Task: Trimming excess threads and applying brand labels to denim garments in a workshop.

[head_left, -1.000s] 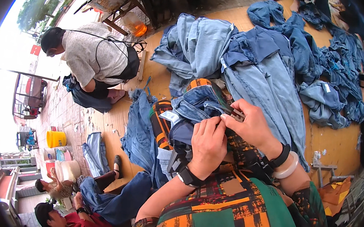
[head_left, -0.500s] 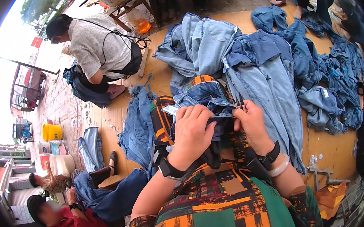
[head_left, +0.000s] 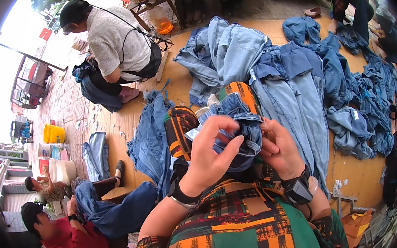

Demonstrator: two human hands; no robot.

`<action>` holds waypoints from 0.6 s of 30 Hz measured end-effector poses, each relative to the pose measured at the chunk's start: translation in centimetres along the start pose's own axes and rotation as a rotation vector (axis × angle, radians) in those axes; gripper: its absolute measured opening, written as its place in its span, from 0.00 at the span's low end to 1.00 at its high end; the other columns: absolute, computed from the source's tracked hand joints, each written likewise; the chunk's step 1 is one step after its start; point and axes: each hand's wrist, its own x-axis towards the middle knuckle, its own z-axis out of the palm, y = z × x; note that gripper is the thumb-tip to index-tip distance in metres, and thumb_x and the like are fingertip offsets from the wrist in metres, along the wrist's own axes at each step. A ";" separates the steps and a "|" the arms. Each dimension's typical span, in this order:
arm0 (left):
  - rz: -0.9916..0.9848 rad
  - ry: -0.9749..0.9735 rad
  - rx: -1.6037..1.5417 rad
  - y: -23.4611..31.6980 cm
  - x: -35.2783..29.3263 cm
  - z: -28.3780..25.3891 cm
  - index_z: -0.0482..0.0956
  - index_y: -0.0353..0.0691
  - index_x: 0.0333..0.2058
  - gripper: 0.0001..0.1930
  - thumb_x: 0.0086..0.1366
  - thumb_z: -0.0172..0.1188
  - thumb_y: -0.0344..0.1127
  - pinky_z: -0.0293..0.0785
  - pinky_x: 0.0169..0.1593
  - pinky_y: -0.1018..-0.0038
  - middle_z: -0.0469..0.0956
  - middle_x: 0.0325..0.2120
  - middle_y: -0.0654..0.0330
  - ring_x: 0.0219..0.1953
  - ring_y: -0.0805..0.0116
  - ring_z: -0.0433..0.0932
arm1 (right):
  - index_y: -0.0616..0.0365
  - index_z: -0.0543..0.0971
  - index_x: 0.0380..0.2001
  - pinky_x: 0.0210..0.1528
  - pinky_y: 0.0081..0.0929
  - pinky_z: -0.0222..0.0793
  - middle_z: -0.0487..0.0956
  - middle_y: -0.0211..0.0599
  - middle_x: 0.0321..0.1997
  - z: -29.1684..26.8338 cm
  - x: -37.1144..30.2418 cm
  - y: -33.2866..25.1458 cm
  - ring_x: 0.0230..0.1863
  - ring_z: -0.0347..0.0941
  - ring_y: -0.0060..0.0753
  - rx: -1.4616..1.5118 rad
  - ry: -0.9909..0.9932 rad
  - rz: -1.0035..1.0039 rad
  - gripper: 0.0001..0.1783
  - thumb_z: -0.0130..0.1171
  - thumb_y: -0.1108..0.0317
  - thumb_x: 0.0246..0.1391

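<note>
A pair of blue jeans (head_left: 252,143) lies bunched in my lap, its waistband curled round into a loop with a dark inside. My right hand (head_left: 282,151) pinches the right edge of that waistband between thumb and fingers. Over the left side of the loop is my left hand (head_left: 210,154), thumb and forefinger apart; its fingertips are smeared by motion. A pale tag or pocket cloth (head_left: 192,134) shows beside it. Whether the small metal tool seen earlier is still in my right hand is hidden.
Light-blue jeans (head_left: 292,95) lie spread ahead, with more denim heaped at the right (head_left: 370,97). Crumpled jeans (head_left: 149,138) lie to my left. One person in a grey shirt (head_left: 118,40) bends at the far left; another in red (head_left: 77,236) sits near left. A yellow bucket (head_left: 54,134) stands beyond.
The waistband has been turned from a flat-held edge into an open loop. My left hand has come off its edge, fingers spreading. A metal tool at my right fingers no longer shows.
</note>
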 end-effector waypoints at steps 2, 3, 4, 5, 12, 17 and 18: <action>0.227 0.038 0.283 -0.1 1.3 -0.2 0.75 0.32 0.44 0.14 0.58 0.61 0.22 0.71 0.48 0.75 0.76 0.46 0.56 0.44 0.64 0.77 | 0.55 0.71 0.42 0.12 0.10 0.50 0.73 0.19 0.22 0.3 -0.3 0.0 0.10 0.54 0.08 0.013 0.011 0.013 0.09 0.47 0.69 0.58; 0.225 0.040 0.280 -0.4 1.9 -0.3 0.75 0.32 0.44 0.14 0.58 0.61 0.22 0.71 0.48 0.75 0.76 0.46 0.56 0.44 0.64 0.77 | 0.55 0.71 0.42 0.12 0.10 0.50 0.73 0.19 0.22 0.3 -0.5 0.0 0.10 0.54 0.08 0.010 0.014 0.015 0.09 0.47 0.69 0.58; 0.239 -0.005 0.284 -1.1 2.4 -0.4 0.76 0.32 0.44 0.14 0.58 0.61 0.22 0.71 0.50 0.74 0.76 0.46 0.55 0.45 0.62 0.77 | 0.55 0.71 0.43 0.12 0.10 0.50 0.74 0.20 0.23 0.3 -0.5 -0.1 0.10 0.54 0.08 0.019 0.018 0.024 0.11 0.47 0.69 0.58; 0.253 -0.052 0.287 -1.7 2.8 -0.4 0.76 0.32 0.44 0.14 0.58 0.61 0.22 0.70 0.52 0.72 0.77 0.46 0.54 0.47 0.60 0.77 | 0.55 0.71 0.45 0.12 0.10 0.50 0.75 0.21 0.25 0.3 -0.6 -0.1 0.10 0.55 0.08 0.028 0.022 0.033 0.12 0.47 0.70 0.57; -0.249 -0.260 -0.091 -3.0 3.8 -0.1 0.77 0.32 0.39 0.07 0.65 0.60 0.29 0.70 0.45 0.80 0.78 0.33 0.66 0.38 0.78 0.74 | 0.54 0.71 0.47 0.12 0.11 0.50 0.75 0.20 0.26 -0.3 -0.7 -0.4 0.10 0.55 0.10 0.071 0.045 0.056 0.14 0.49 0.68 0.56; -0.420 -0.344 -0.346 -4.3 4.7 -1.0 0.77 0.34 0.37 0.10 0.69 0.56 0.36 0.67 0.39 0.84 0.75 0.30 0.71 0.33 0.85 0.69 | 0.54 0.72 0.47 0.14 0.10 0.49 0.75 0.21 0.27 0.5 -0.6 -1.2 0.12 0.55 0.09 -0.163 0.024 0.058 0.15 0.55 0.64 0.57; -0.422 -0.344 -0.346 -4.2 4.9 -1.3 0.77 0.34 0.37 0.10 0.69 0.56 0.36 0.67 0.39 0.84 0.75 0.30 0.71 0.33 0.85 0.69 | 0.54 0.72 0.47 0.14 0.10 0.49 0.75 0.21 0.27 0.8 -0.6 -1.4 0.12 0.55 0.09 -0.162 0.025 0.059 0.15 0.55 0.64 0.57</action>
